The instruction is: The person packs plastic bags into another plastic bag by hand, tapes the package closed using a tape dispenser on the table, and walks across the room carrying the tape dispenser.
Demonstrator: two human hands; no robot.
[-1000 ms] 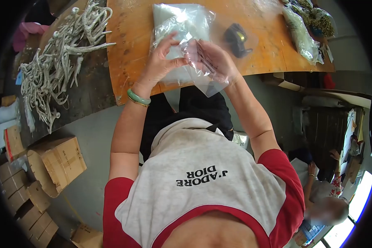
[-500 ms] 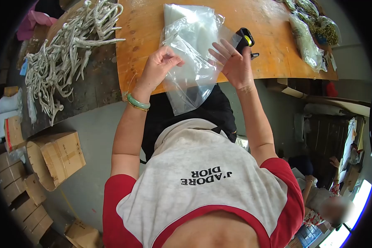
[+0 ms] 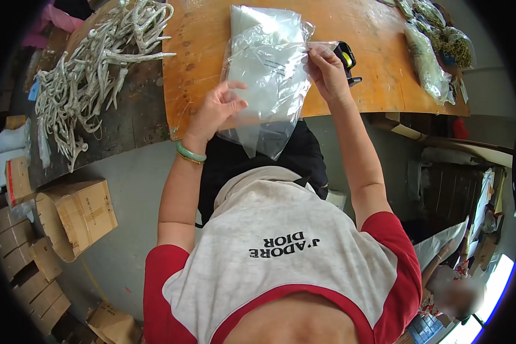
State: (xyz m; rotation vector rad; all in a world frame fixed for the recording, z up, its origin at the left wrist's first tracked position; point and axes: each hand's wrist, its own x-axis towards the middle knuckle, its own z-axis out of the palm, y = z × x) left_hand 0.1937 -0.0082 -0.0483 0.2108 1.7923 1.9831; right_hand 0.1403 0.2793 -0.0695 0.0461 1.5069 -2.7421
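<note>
A clear plastic bag (image 3: 269,123) with small dark print hangs over the near table edge, on top of a stack of flat clear bags (image 3: 249,20). My right hand (image 3: 327,73) pinches the upper right edge of that bag between thumb and fingers. At its lower left, my left hand (image 3: 217,112) has its fingers apart, slightly blurred, close to the plastic; whether it touches cannot be made out. Just right of my right hand lies a black tape dispenser (image 3: 345,60) with a yellow part.
Silvery antler-like branches (image 3: 97,74) are heaped on the table's dark left section. Bagged dried greenery (image 3: 433,63) lies at the right end of the orange tabletop (image 3: 378,63). Cardboard boxes (image 3: 86,218) stand on the floor at left. Another person (image 3: 450,286) is at lower right.
My right hand has gone from spread fingers to pinching the bag's right edge. The bag has straightened out. My left hand has moved slightly down, and its fingers have parted.
</note>
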